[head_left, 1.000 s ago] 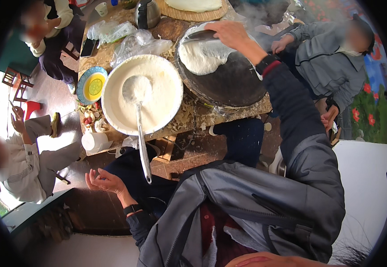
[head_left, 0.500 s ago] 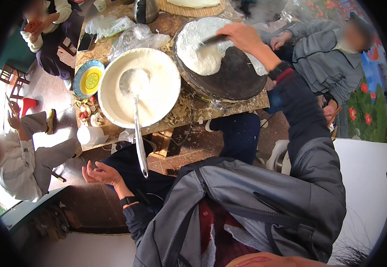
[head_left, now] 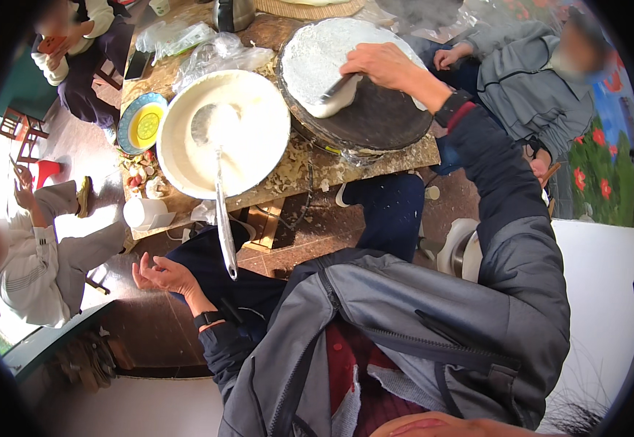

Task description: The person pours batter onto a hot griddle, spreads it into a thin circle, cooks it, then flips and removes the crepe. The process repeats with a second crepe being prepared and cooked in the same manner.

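Observation:
My right hand [head_left: 388, 67] is closed round a dark flat spreader [head_left: 337, 88], whose lower edge is in wet batter. Pale batter [head_left: 317, 57] coats the far and left parts of a round black griddle [head_left: 393, 120]; its near right part shows dark and bare. Left of the griddle stands a large cream-coloured bowl [head_left: 272, 138] of batter. A metal ladle [head_left: 222, 211] rests in it, handle hanging over the near rim towards me. My left hand [head_left: 167, 277], palm up with loosely curled fingers, holds nothing beside the ladle's handle.
A blue-rimmed bowl [head_left: 125, 131] with yellow liquid, eggshells [head_left: 155, 188] and a white paper roll [head_left: 146, 214] line the table's left side. Plastic bags [head_left: 218, 58] and a metal kettle [head_left: 232, 14] lie beyond. A person in grey [head_left: 528, 80] sits right; others sit left.
My right hand has drawn the spreader left and towards me. The batter now covers the griddle's far side more evenly. My left hand stays much the same.

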Tool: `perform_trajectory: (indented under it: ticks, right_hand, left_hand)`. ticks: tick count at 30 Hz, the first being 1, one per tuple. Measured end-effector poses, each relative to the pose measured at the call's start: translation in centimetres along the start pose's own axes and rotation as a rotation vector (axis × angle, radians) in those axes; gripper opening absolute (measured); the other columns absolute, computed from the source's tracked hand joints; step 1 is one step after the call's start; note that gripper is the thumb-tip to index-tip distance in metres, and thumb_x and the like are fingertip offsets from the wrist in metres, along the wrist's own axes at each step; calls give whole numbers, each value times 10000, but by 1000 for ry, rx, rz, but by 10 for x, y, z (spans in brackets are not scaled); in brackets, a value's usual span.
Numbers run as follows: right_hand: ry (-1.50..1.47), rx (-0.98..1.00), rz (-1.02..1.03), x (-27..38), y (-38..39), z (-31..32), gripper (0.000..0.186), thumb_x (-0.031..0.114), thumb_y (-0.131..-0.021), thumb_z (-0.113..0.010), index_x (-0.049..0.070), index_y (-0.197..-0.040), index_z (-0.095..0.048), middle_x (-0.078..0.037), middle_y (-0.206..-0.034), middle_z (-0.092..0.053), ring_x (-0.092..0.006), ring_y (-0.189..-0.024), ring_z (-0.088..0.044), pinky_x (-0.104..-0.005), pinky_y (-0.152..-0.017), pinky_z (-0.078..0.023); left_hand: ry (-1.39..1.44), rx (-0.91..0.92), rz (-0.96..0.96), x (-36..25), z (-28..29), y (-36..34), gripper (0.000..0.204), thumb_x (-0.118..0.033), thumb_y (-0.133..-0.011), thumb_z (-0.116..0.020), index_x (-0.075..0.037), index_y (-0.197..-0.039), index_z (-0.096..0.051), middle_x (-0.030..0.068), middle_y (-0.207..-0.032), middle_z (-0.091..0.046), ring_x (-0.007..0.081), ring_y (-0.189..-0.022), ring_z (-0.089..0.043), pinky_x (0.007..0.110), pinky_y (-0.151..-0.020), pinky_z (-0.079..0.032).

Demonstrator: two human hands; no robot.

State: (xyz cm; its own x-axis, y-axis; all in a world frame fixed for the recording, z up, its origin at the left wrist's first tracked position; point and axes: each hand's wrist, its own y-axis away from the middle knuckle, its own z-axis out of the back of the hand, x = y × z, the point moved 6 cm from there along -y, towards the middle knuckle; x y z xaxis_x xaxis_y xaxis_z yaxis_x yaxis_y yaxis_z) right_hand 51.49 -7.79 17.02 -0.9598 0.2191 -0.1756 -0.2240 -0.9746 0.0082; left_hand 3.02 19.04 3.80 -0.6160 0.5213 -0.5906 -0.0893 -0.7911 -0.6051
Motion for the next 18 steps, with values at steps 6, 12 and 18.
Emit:
perform_trajectory:
  ticks: [6, 12, 18]
  right_hand:
    - [45, -115, -33, -20, 3, 17, 308, 40, -813, -514, 254, -983, -656, 58, -901, -606, -178, -974, -587, -321, -761, -517]
    - [-50, -142, 66, 20, -23, -2, 217, 88, -843, -547, 233, -963, -655, 58, -879, -592, -166, -929, -585, -307, -709, -505]
    - [55, -80, 150, -7, 37, 5, 218, 78, -805, -530, 234, -893, -656, 59, -855, -578, -162, -943, -583, -316, -701, -520]
  left_hand:
    - [47, 12, 15, 0, -2, 0, 177, -61, -873, -529, 34, -1004, -601, 139, -1272, -362, 185, -900, -532, 256, -639, -467]
    - [36, 0, -30, -6, -4, 1, 172, -71, -874, -532, 22, -996, -611, 139, -1252, -385, 184, -901, -527, 249, -637, -463]
    - [49, 2, 6, -2, -5, 0, 173, -67, -872, -528, 32, -983, -616, 140, -1243, -385, 181, -875, -540, 238, -615, -460]
